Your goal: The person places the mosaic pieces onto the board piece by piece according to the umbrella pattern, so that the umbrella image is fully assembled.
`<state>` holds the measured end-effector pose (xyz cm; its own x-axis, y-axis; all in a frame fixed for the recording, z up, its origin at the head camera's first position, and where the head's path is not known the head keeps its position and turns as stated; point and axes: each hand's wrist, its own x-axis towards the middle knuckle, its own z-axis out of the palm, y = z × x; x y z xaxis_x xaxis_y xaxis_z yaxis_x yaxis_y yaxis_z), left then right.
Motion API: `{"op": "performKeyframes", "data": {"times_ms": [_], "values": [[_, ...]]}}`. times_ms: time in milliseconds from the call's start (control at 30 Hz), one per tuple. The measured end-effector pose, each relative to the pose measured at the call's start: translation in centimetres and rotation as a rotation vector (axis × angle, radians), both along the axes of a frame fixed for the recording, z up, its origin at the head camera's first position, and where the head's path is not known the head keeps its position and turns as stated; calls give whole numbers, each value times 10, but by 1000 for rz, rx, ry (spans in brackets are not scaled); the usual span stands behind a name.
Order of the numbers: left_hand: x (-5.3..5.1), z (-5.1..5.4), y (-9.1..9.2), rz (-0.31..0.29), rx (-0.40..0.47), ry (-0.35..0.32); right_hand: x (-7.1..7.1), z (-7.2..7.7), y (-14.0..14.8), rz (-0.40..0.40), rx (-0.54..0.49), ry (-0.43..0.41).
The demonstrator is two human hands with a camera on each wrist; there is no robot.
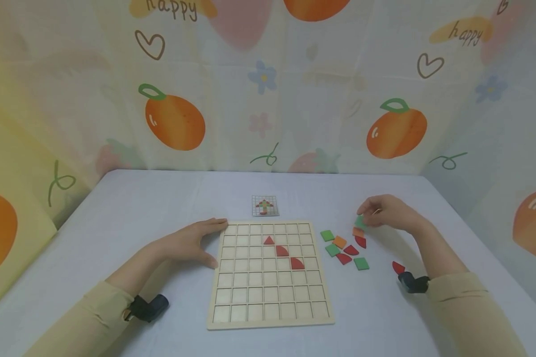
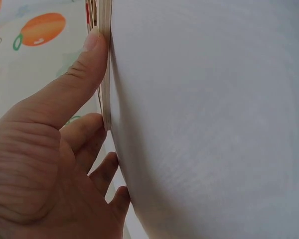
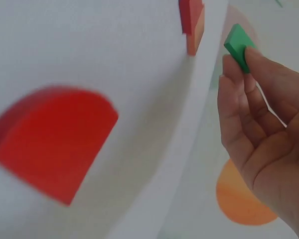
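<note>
A wooden grid board lies on the table, holding a red triangle tile and two red quarter-circle tiles in a diagonal line. My left hand rests at the board's left side, thumb and fingertips touching its edge, the fingers spread. In the left wrist view the thumb lies against that edge. To the right of the board, my right hand pinches a green square tile between thumb and fingers, above the table. Just below it lie an orange tile and a red quarter-circle tile.
More loose tiles lie right of the board: green squares, an orange square and red quarter-circles. One red quarter-circle sits by the right wrist. Behind the board is a small pattern card. A printed curtain backs the table.
</note>
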<state>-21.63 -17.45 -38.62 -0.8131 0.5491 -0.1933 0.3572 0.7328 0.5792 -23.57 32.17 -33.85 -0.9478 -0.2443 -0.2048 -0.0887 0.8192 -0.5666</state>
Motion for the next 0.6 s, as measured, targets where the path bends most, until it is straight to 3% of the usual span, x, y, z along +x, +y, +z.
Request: {"op": "performKeyframes", "data": {"times_ms": [600], "values": [[0, 0, 1, -8, 4, 2, 2, 4, -73, 105, -122, 18]]}}
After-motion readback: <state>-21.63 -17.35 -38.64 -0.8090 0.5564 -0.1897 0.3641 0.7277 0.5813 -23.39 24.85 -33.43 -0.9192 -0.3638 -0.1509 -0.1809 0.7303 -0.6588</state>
